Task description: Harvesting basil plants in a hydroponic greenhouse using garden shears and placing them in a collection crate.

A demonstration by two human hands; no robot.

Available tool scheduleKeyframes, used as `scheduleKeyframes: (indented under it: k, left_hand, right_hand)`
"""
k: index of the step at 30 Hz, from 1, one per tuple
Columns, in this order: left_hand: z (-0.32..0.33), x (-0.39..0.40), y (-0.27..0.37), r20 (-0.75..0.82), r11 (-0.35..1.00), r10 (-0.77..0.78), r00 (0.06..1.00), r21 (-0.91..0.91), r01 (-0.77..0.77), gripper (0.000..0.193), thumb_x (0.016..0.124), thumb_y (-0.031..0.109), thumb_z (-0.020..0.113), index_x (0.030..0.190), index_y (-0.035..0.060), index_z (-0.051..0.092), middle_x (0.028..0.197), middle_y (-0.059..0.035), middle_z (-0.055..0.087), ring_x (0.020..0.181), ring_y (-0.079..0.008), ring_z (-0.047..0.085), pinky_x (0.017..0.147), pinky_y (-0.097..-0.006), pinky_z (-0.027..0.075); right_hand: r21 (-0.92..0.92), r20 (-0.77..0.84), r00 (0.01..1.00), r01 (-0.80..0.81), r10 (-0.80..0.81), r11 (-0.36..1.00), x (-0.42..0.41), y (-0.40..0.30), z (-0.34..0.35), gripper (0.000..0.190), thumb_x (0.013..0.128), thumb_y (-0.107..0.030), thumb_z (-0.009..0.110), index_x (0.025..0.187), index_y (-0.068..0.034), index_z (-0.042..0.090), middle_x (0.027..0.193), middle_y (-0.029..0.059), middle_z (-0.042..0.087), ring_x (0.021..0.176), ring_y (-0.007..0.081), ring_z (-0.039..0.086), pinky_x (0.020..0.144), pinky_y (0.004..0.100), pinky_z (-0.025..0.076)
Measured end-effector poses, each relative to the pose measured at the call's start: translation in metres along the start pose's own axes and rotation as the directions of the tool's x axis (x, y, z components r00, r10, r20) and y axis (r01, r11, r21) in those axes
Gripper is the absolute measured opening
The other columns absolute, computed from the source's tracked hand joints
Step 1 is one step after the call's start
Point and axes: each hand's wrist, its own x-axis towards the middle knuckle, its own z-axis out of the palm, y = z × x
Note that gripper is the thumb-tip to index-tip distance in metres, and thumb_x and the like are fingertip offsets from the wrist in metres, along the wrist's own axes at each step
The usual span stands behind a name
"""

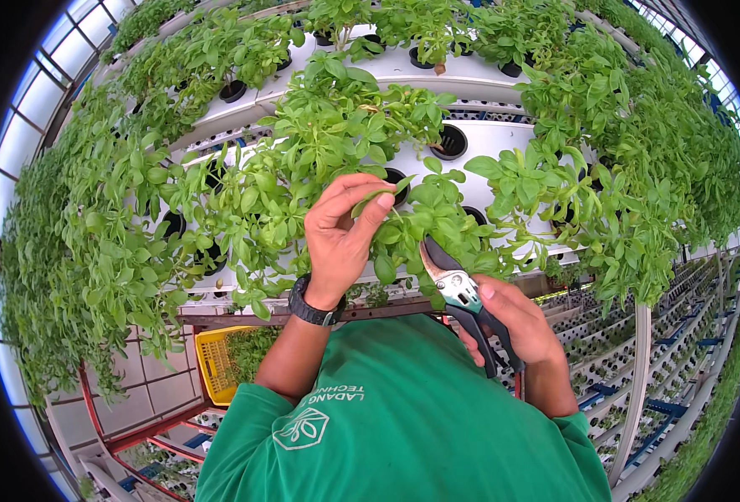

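Note:
Between the thumb and fingers of my left hand (348, 232) is a green leaf (375, 196), pinched above the basil plants. My right hand (513, 323) grips a pair of bypass pruning shears (461, 295) by the dark handles, blades pointing up and to the left. The blade tips lie against the foliage of a leafy basil plant (439, 210) in front of me; whether they touch a stem cannot be made out. A black net pot (451, 143) sits in the white growing channel (492, 135) beyond my hands.
Dense basil foliage (106, 232) fills the left side, with more plants (646, 144) at right. Below the channels, a yellow crate (216, 357) holds cut greens. A red metal frame (150, 430) stands at lower left. Lower planting rows (646, 339) extend at right.

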Motion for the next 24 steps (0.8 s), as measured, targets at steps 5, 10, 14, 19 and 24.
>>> scheduleKeyframes:
  k: [5,10,14,19,24]
  left_hand:
    - [-0.007,-0.005,0.015,-0.194,0.96,-0.175,0.965,-0.251,0.123,0.019,0.107,0.018,0.059,0.107,0.0004,0.066,0.108,-0.0124,0.069,0.088,-0.015,0.064,0.082,-0.0298,0.051]
    - [-0.027,-0.022,0.028,0.023,0.981,-0.078,0.997,0.179,0.072,0.027,0.1,0.015,0.069,0.082,0.0021,0.054,0.088,-0.0081,0.059,0.073,-0.0138,0.053,0.067,-0.029,0.046]
    - [-0.023,-0.031,0.021,0.177,0.819,-0.115,0.978,0.574,-0.008,0.04,0.081,0.007,0.086,0.071,0.0,0.048,0.081,-0.01,0.052,0.068,-0.0211,0.05,0.063,-0.0332,0.044]
    - [-0.025,-0.048,-0.002,0.119,0.821,-0.081,0.99,0.572,-0.002,0.041,0.077,0.007,0.087,0.07,-0.0016,0.048,0.092,-0.0152,0.064,0.075,-0.0276,0.059,0.067,-0.0359,0.05]
    - [-0.037,-0.058,-0.016,0.035,0.814,-0.257,0.966,0.547,0.197,0.034,0.081,0.002,0.081,0.073,-0.004,0.049,0.084,-0.0175,0.069,0.073,-0.0257,0.064,0.069,-0.0342,0.051]
  right_hand:
    - [-0.336,0.08,0.996,0.003,0.025,0.942,-0.015,0.001,-0.001,0.049,0.111,-0.038,0.046,0.14,0.0,0.053,0.082,0.005,0.067,0.067,0.0128,0.066,0.059,0.0267,0.052]
    - [-0.593,0.125,0.992,0.073,0.002,0.802,-0.02,0.007,0.003,0.048,0.109,-0.033,0.047,0.142,0.002,0.052,0.079,0.0069,0.066,0.066,0.0163,0.065,0.061,0.0323,0.052]
    - [-0.541,0.074,0.997,0.06,-0.023,0.839,-0.025,0.008,0.01,0.047,0.11,-0.033,0.047,0.14,0.002,0.053,0.079,0.0064,0.066,0.065,0.0158,0.063,0.059,0.0323,0.051]
    - [-0.515,0.036,0.999,0.022,-0.005,0.857,-0.02,0.015,0.017,0.045,0.109,-0.033,0.048,0.137,0.002,0.054,0.078,0.0055,0.065,0.063,0.0152,0.063,0.058,0.0325,0.05]
    - [-0.61,-0.157,0.987,-0.131,0.043,0.782,-0.005,0.024,0.036,0.045,0.108,-0.035,0.049,0.136,0.0,0.056,0.073,0.0068,0.066,0.063,0.0173,0.065,0.059,0.0348,0.051]
